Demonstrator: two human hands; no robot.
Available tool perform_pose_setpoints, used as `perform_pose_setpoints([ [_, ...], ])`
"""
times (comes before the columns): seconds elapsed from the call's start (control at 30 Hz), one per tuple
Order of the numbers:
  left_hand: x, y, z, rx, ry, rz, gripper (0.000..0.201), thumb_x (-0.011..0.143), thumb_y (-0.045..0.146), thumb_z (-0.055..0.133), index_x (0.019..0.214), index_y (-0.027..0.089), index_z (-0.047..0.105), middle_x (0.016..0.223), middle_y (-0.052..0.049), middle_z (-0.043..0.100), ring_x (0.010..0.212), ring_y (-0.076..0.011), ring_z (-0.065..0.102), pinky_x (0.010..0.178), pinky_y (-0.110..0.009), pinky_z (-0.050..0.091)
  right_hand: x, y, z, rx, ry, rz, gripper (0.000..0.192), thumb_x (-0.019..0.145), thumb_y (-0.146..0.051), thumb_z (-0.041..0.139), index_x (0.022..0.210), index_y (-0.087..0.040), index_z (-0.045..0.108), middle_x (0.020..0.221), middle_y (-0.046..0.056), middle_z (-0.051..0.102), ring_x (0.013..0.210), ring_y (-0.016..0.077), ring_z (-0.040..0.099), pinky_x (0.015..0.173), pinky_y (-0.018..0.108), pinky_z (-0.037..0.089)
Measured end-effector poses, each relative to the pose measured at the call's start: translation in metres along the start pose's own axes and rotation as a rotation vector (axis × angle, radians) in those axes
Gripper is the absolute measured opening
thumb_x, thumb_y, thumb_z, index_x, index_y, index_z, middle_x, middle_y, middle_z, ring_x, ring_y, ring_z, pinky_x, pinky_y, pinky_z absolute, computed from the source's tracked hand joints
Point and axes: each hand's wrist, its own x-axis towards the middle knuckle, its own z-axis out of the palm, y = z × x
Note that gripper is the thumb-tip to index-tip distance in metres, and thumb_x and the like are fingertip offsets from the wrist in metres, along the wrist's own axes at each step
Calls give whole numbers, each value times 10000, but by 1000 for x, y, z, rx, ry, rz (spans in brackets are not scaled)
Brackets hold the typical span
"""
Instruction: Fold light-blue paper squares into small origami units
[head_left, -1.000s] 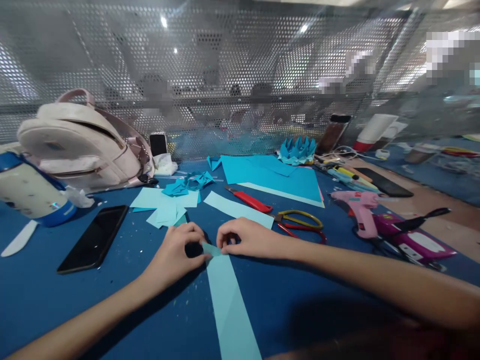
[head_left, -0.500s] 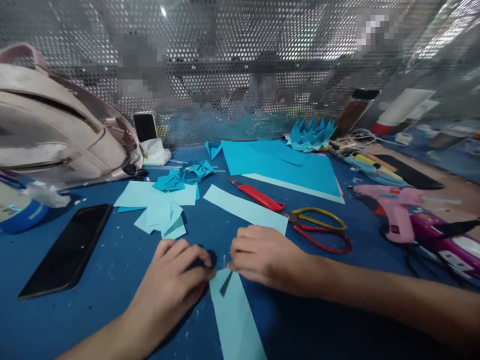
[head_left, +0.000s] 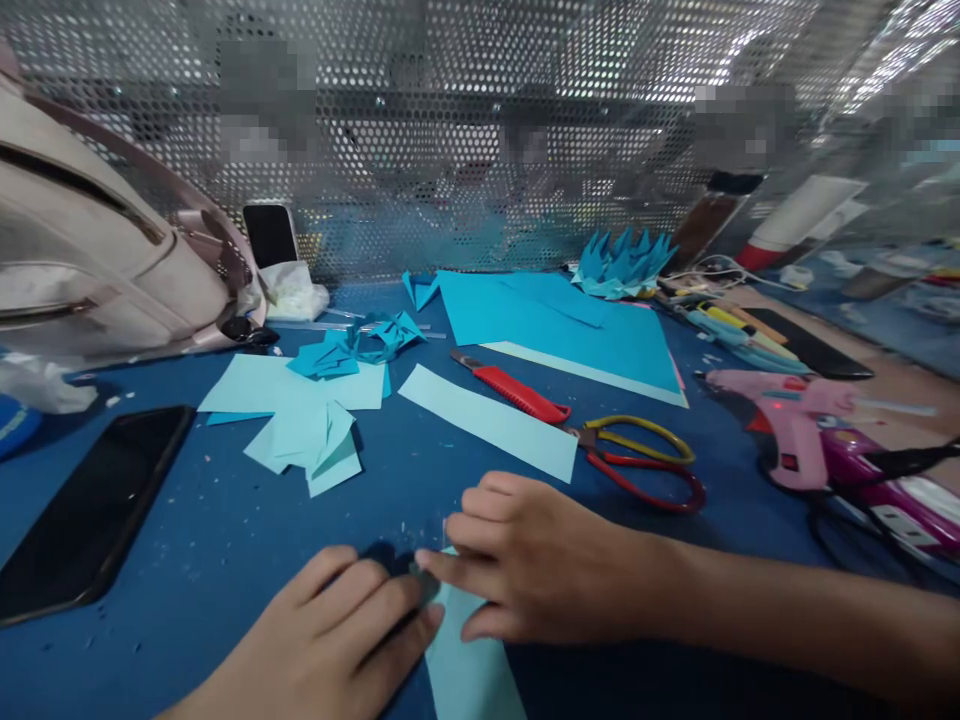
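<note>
A light blue paper strip (head_left: 474, 672) lies lengthwise on the table in front of me, its far end under my hands. My left hand (head_left: 341, 630) is closed at the strip's far left edge, thumb and curled fingers holding it there. Reaching across from the right, my right hand (head_left: 544, 565) presses its straight index finger on the strip's far end, close to the left fingertips. Its thumb rests lower on the paper, apart from that finger, and the other fingers are bent. The hands partly hide the strip's far end.
Beyond the hands lie another paper strip (head_left: 491, 424), a red cutter (head_left: 521, 393), scissors (head_left: 645, 455) and a pile of light blue paper pieces (head_left: 311, 425). A phone (head_left: 97, 510) is at left, a pink glue gun (head_left: 795, 420) at right. Blue sheets (head_left: 555, 320) lie at the back.
My right hand has moved left and nearer, its index finger now straight and its thumb parted from it. The dark raised corner at the strip's end is now covered. The view has shifted slightly.
</note>
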Motion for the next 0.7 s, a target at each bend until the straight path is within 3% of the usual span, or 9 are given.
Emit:
perform_pose_setpoints([
  [0.13, 3, 9, 6, 10, 72, -33, 274, 1000, 189, 455, 845, 210, 680, 819, 13, 673, 726, -162, 507, 749, -333, 331, 0, -7, 5, -18, 28, 57, 520, 930, -554, 530, 1301, -191, 546, 884, 18, 588, 801, 202, 453, 671, 346, 274],
  [0.23, 3, 7, 2, -38, 33, -49, 264, 1002, 177, 431, 960, 214, 689, 799, 8, 682, 707, -161, 530, 705, -323, 363, -4, -10, -2, -96, 55, 114, 446, 902, -512, 602, 1202, -183, 623, 899, 30, 635, 853, 217, 496, 753, 362, 296],
  [0.37, 8, -5, -17, -202, -164, -20, 381, 1032, 216, 306, 1240, 292, 616, 1163, -6, 709, 1025, -178, 607, 867, -316, 435, -13, -12, -12, -167, 32, 165, 415, 870, -465, 658, 1141, -151, 664, 811, 22, 691, 720, 201, 529, 701, 372, 309],
  [0.43, 13, -13, -30, -194, -193, 43, 387, 1018, 241, 309, 1241, 322, 615, 1349, 4, 614, 1204, -232, 554, 942, -388, 442, -16, -14, -13, -187, 11, 168, 446, 861, -484, 656, 1138, -135, 668, 761, 29, 698, 668, 203, 535, 655, 372, 309],
  [0.47, 17, -17, -36, -164, -329, 63, 374, 1000, 244, 350, 1279, 307, 590, 1437, -11, 530, 1281, -261, 504, 996, -431, 429, -16, -14, -13, -195, 0, 166, 452, 862, -488, 651, 1138, -130, 669, 753, 34, 701, 662, 205, 542, 647, 373, 311],
  [0.53, 22, -21, -46, -126, -516, 113, 414, 954, 198, 441, 1341, 311, 537, 1494, -13, 451, 1346, -277, 449, 1061, -465, 407, -17, -16, -12, -210, -21, 162, 441, 871, -473, 641, 1139, -124, 667, 766, 44, 708, 675, 210, 559, 651, 372, 323],
  [0.7, 20, -15, -56, -65, -602, 132, 444, 925, 218, 459, 1355, 297, 532, 1452, -69, 501, 1309, -350, 486, 1033, -578, 414, -17, -20, -12, -231, -52, 153, 402, 884, -431, 633, 1148, -129, 660, 767, 53, 699, 664, 208, 544, 632, 361, 313],
])
